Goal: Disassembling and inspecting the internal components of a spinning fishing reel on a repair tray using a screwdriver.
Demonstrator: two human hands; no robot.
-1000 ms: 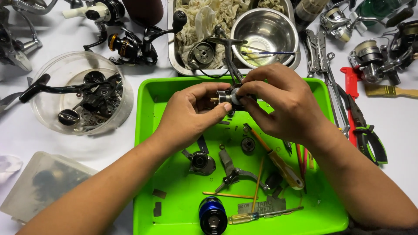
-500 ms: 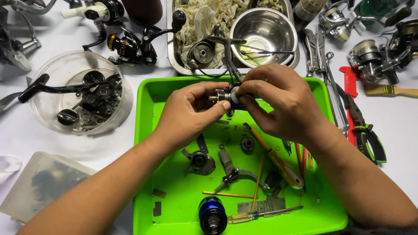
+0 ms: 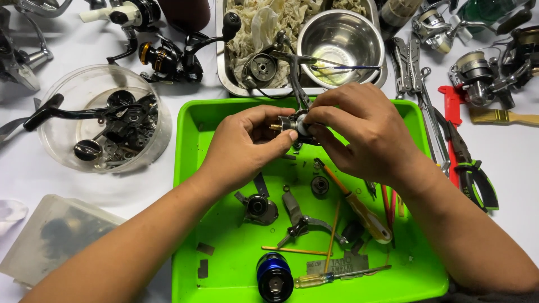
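Above one green tray [image 3: 191, 185], two hands [image 3: 314, 140] grip one reel body [image 3: 295, 123].

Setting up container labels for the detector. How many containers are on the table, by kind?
Green plastic tray: 1
Metal tray: 1
Steel bowl: 1
Clear round tub: 1
Flat clear plastic box: 1
Total: 5
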